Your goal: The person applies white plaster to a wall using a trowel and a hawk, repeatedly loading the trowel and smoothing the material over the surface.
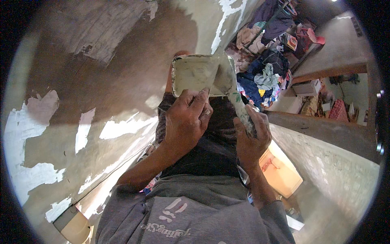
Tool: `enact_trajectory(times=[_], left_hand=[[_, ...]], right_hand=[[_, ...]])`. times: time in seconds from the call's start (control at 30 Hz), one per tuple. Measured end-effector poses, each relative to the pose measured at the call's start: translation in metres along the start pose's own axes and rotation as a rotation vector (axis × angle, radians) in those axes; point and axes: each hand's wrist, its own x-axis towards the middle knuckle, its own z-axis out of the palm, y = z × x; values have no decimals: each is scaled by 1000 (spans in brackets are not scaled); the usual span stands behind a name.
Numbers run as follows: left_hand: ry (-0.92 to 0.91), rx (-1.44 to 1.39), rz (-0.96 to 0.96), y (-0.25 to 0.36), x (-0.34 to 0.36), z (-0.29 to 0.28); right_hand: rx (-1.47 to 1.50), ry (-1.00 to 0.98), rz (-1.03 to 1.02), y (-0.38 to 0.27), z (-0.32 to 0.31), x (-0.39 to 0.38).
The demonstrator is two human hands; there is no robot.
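Note:
A shallow rectangular tray (pixel 191 56) with a worn, smeared rim is in front of me, above my dark-clothed lap. Pale, greyish putty (pixel 191 77) coats its inside. My left hand (pixel 190 116), dusted with pale residue, is closed at the tray's near rim, its fingertips close to the blade. In my right hand (pixel 254 132) is a putty knife (pixel 243 112) with a smeared handle, gripped with the fingers wrapped round it. Its broad blade slants over the right part of the tray. What supports the tray from below is hidden.
At left, a grey-brown wall (pixel 134 77) bears white patches. A heap of clothes (pixel 264 77) lies at the far right, with a rack above it. Further right is a framed opening (pixel 325 116) with stored items inside. A yellowish panel (pixel 280 171) stands beside my right forearm.

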Motion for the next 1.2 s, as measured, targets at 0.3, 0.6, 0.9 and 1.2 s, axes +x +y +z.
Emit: enact_trajectory(times=[0.3,0.6,0.9,1.2], left_hand=[[-29,42,3,-10,3,8],[101,-8,-106,-28,11,-3],[158,-183,-252,-42,8,-14],[204,-186,-216,-43,5,-15]], right_hand=[[-2,-52,25,-3,-13,-9],[50,-49,104,0,-19,-7],[745,-87,731,19,-26,-3],[1051,-148,1119,3,-21,2]])
